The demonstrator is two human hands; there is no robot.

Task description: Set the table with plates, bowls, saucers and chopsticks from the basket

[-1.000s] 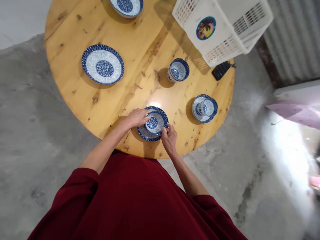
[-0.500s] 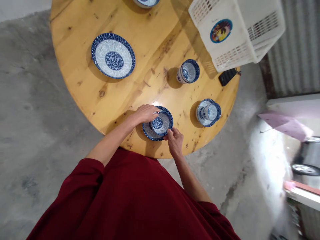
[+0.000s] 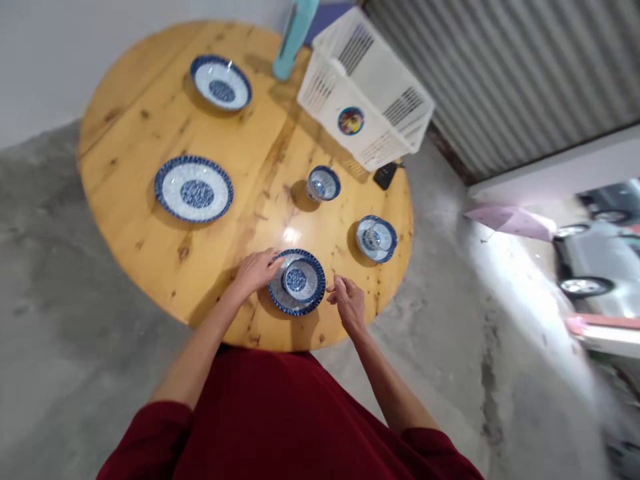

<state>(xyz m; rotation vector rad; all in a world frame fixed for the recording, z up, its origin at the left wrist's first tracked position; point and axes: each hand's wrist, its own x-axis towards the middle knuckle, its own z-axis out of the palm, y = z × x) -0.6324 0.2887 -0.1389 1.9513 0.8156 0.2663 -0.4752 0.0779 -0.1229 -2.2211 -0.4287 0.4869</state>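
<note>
A small blue-and-white bowl [image 3: 304, 279] sits inside a patterned plate [image 3: 297, 310] near the table's front edge. My left hand [image 3: 256, 271] is at the plate's left rim, its fingers stretched out and holding nothing; whether the fingertips touch the rim I cannot tell. Just right of the plate, my right hand [image 3: 349, 301] hovers with loosely bent fingers apart and nothing in them. To the right stands a small cup [image 3: 371, 239] on another blue-rimmed dish [image 3: 386, 231]. Farther back is a blue-rimmed bowl [image 3: 324, 183], seemingly stacked.
On the left of the round wooden table [image 3: 125, 193] lie a large oval plate [image 3: 197, 190] and a deeper dish [image 3: 221, 83]. A white plastic basket [image 3: 350, 100] stands at the back right, beside a black phone-like object [image 3: 385, 175] and a turquoise item [image 3: 295, 40].
Both hands have let go of the small bowl and drawn apart, left hand to the left, right hand to the right. The view has tilted up, showing more of the table's far side.
</note>
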